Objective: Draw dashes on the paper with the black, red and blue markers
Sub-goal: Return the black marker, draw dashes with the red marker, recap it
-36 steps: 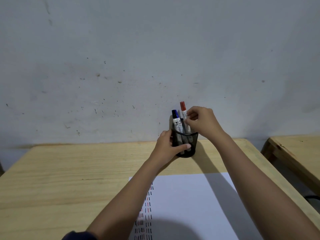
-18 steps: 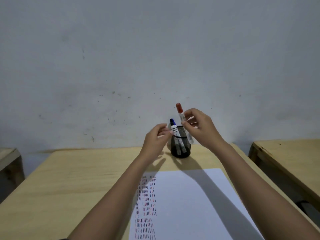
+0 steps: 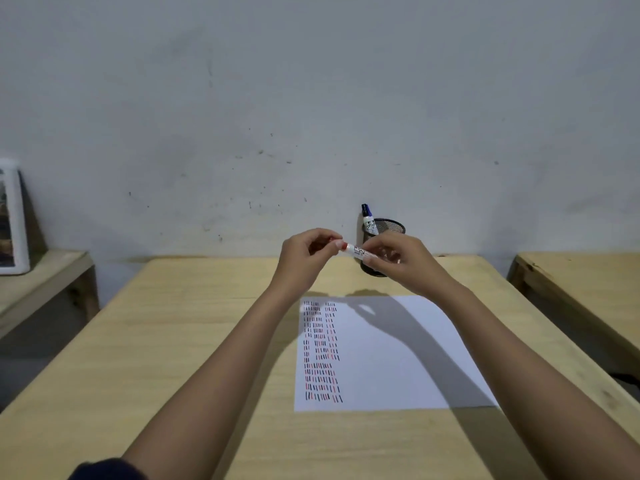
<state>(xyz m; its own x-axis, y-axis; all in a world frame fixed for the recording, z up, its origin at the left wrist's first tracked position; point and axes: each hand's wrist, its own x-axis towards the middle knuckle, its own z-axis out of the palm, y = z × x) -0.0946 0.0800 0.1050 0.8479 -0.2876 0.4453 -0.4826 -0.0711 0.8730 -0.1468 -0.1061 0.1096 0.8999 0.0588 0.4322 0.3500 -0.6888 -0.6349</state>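
Note:
I hold the red marker (image 3: 355,251) level in the air above the table's far half. My right hand (image 3: 401,259) grips its white barrel, and my left hand (image 3: 306,256) pinches its red cap end. Behind my right hand stands a black mesh pen cup (image 3: 389,226) with the blue marker (image 3: 367,218) sticking up out of it. No black marker shows. The white paper (image 3: 388,355) lies flat in front of me, with columns of black, red and blue dashes down its left side.
The wooden table (image 3: 173,341) ends at a grey wall behind the cup. A second wooden table (image 3: 581,289) stands to the right across a gap. On a low bench at the left leans a white-framed picture (image 3: 14,216).
My right hand lifted the red marker out of the cup and brought it toward me. My left hand let go of the cup and took the marker's cap end. The view tilted down.

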